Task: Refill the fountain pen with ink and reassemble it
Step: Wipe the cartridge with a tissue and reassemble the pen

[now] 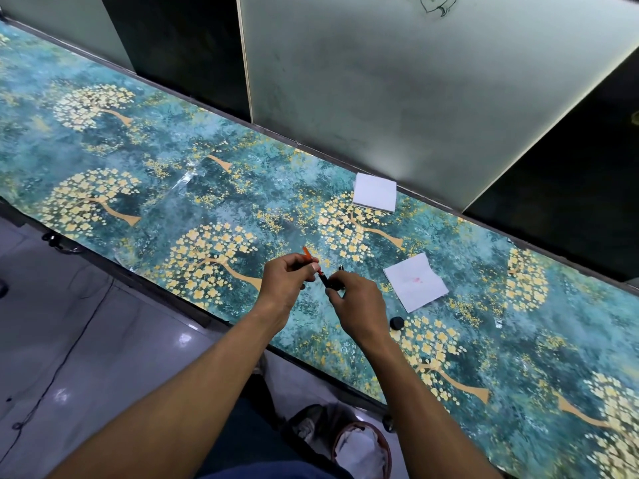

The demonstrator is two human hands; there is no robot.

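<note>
My left hand (288, 281) is closed around a thin orange-red part (306, 252) whose far end sticks out above the fingers; it looks like the pen's ink tube. My right hand (356, 305) grips a black pen section (324, 280), tilted up toward the left hand. The two pieces meet between my hands, just above the table. A small dark tip (341, 268) shows past my right fingers. A round black cap (396, 322) lies on the table to the right of my right wrist.
A white tissue with a red ink spot (416, 283) lies right of my hands. A stack of white tissues (374, 192) sits near the back wall. The table (155, 174) carries a teal floral covering. A waste bin (363, 447) stands below the front edge.
</note>
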